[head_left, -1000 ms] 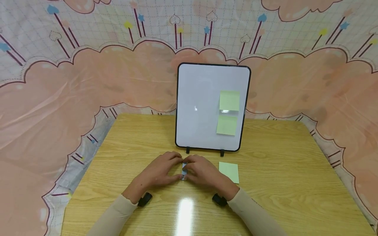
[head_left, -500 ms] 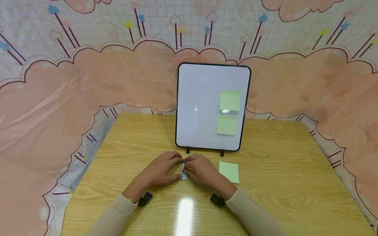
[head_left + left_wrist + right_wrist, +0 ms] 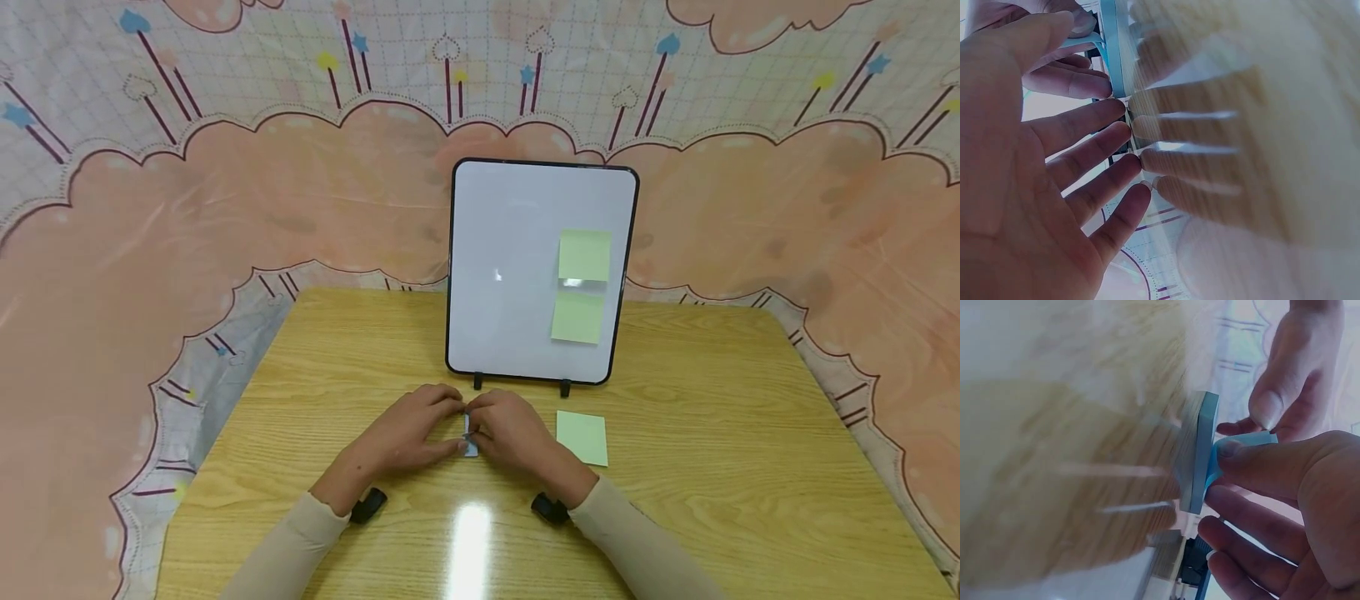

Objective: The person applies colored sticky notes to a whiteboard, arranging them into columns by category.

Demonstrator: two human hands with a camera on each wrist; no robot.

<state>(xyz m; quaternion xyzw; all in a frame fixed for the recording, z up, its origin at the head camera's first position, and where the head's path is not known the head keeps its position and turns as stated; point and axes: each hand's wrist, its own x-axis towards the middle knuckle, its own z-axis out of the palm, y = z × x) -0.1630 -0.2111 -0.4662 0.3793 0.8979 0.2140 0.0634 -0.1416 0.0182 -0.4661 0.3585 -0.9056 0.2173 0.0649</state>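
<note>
Between my two hands lies a small pad of blue sticky notes on the table; the hands hide much of it. In the right wrist view, the top blue sticky note bends up from the thick pad, and my right hand pinches it between thumb and fingers. My left hand is spread at the pad's left side. Its fairly straight fingertips rest at the tabletop, and its thumb lies close to the lifted sheet. In the head view, my right hand is opposite my left hand.
A black-framed whiteboard stands behind the hands on small black feet. Two pale green notes, an upper green note and a lower green note, stick to its right side. Another green note lies right of the hands on the wooden table.
My right hand has shifted slightly left, its thumb moving up along the pad, and more of the pad's near end shows. The left hand has stayed nearly still.
</note>
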